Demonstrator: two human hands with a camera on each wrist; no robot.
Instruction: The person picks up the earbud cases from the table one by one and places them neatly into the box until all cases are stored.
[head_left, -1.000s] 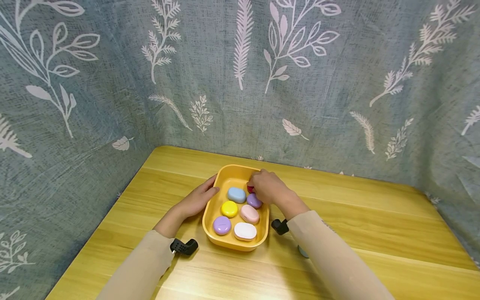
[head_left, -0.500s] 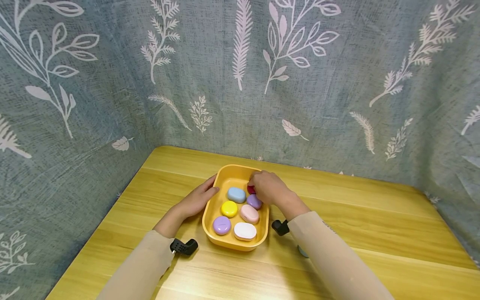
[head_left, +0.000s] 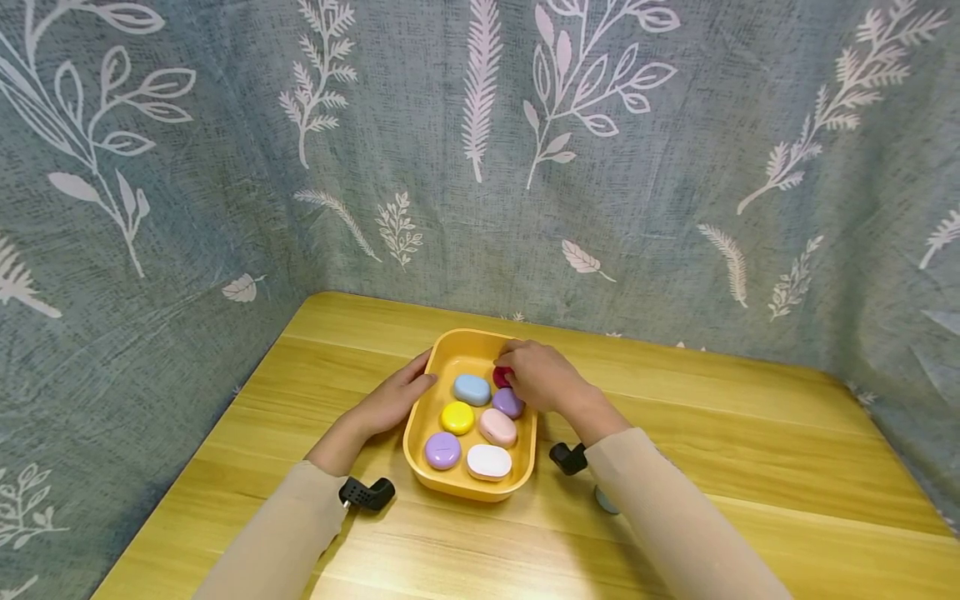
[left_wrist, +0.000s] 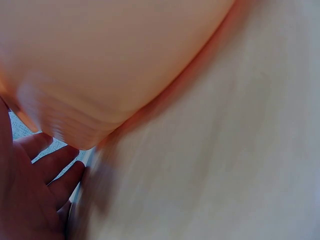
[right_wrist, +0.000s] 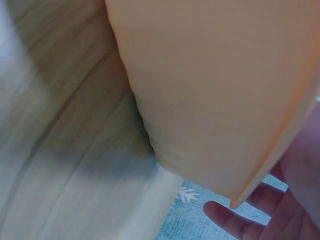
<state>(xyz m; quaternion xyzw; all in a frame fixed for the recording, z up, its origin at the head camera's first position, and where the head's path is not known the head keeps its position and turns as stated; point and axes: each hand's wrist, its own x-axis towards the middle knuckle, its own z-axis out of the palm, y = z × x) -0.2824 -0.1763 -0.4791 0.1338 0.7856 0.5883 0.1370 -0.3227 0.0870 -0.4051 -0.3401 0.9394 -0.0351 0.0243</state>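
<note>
A yellow plastic tray (head_left: 424,479) stands on the table in the head view. Inside lie small rounded cases: a blue case (head_left: 472,390), a yellow case (head_left: 457,417), a pink case (head_left: 498,427), a white case (head_left: 489,462) and two purple ones, the front one (head_left: 442,451) at lower left. My left hand (head_left: 388,402) grips the tray's left rim, thumb over the edge, fingers outside. My right hand (head_left: 546,377) reaches over the far right rim and pinches a red case (head_left: 502,377), partly hidden by the fingers. Both wrist views mostly show the tray's outer wall (left_wrist: 110,60).
The wooden table (head_left: 750,450) ends at a patterned curtain (head_left: 637,192) behind and to the left. A small grey-blue object (head_left: 606,500) is partly hidden by the right sleeve. Black wrist cameras hang at both wrists, the left camera (head_left: 367,493) near the tray.
My right hand has shifted slightly to the right, and a little more of the red case shows. The left hand stays on the rim; the cases lie as before.
</note>
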